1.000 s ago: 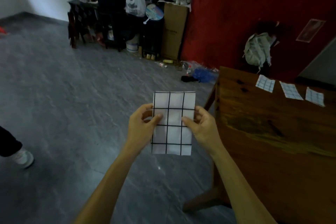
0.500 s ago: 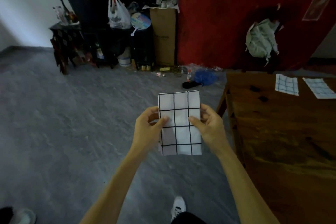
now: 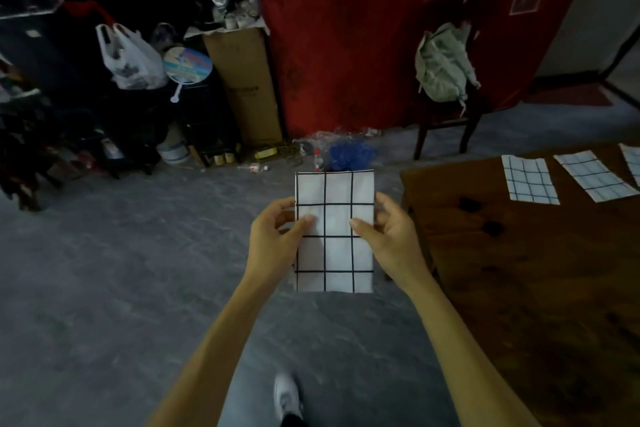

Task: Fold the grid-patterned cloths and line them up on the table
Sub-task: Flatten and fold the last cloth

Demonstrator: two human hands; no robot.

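The left hand (image 3: pixel 275 239) and right hand (image 3: pixel 389 236) each pinch a side edge of the folded cloth (image 3: pixel 334 232), thumbs on its front and fingers behind, holding it upright over the floor with its long axis vertical. The table (image 3: pixel 519 270) lies to the right, nearer the right hand. Three folded cloths (image 3: pixel 530 182) lie in a row at its far edge, well apart from the hands.

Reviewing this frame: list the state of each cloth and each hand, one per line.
held cloth: folded, upright in the air beside the table, not yet laid down
left hand: pinches its left edge
right hand: pinches its right edge
nearest laid cloth: folded, flat on the table
second laid cloth: folded, flat
third laid cloth: flat, cut off by the frame
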